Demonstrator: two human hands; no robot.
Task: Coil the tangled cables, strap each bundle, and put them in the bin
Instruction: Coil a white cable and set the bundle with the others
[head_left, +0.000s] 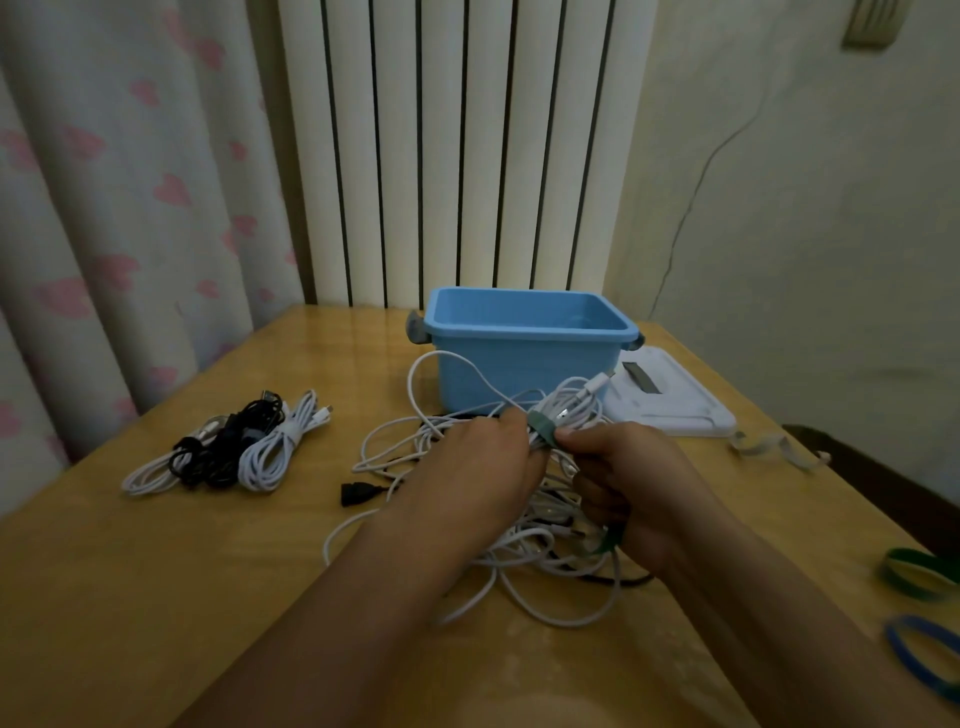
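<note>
A coiled white cable bundle (574, 402) is held above a tangle of white and black cables (524, 540) in the middle of the table. A grey-green strap (543, 423) wraps round the bundle. My left hand (483, 462) grips the bundle at the strap. My right hand (623, 483) pinches the strap's end, and a green tail (608, 543) hangs below its fingers. The blue bin (524, 358) stands just behind, open. Three strapped bundles, white and black (234, 447), lie at the left.
A white lid (670, 402) lies right of the bin. A loose pale strap (774, 447) lies near the right edge. A green strap roll (919, 571) and a blue one (919, 654) sit at the near right. Curtain and radiator stand behind the wooden table (156, 597).
</note>
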